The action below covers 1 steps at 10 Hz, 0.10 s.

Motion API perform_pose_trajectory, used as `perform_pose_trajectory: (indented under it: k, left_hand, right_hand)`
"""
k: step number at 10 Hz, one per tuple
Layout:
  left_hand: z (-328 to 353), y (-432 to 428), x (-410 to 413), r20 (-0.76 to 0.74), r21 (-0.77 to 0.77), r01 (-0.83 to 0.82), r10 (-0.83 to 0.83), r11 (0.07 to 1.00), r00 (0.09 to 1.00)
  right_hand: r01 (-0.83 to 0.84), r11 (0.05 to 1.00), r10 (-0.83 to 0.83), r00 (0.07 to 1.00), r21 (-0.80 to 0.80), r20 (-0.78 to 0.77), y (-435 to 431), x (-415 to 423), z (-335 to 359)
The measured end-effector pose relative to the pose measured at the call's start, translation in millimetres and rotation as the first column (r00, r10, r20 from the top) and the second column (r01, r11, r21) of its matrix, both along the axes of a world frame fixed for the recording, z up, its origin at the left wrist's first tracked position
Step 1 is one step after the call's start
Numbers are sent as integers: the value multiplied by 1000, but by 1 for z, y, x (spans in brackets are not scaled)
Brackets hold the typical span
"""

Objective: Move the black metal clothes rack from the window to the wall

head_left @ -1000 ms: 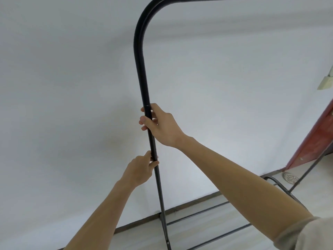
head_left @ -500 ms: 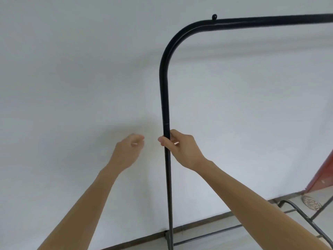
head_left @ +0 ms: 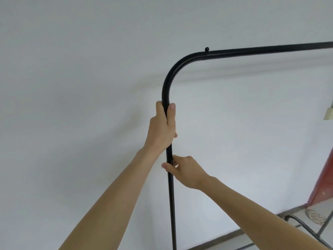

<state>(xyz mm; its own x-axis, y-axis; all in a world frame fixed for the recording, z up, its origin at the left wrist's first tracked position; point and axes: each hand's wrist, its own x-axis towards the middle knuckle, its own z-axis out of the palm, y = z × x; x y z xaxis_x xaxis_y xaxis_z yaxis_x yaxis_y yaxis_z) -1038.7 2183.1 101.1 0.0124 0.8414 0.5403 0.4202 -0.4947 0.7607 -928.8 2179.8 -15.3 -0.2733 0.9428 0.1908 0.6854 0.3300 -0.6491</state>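
The clothes rack [head_left: 252, 50] is running out of view at the right edge along its top bar, and its upright post is passing off the bottom edge, so its foot is not showing. The left hand [head_left: 162, 127] is covering the post just below the bend. A red panel [head_left: 322, 184] and a pale fitting [head_left: 328, 113] are being cropped by the right edge, too partial to identify.

left hand [head_left: 162, 126]: raised, fist wrapped, thumb up | right hand [head_left: 186, 170]: lower, seemingly pinching | both forearms bare, extended
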Motion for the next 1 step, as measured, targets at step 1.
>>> perform_pose_trajectory:
  k: [1]
  left_hand:
    - [-18, 5, 3, 42, 55, -129, 127, 990, 991]
  right_hand:
    - [-77, 982, 106, 981, -174, 164, -1, 10, 15]
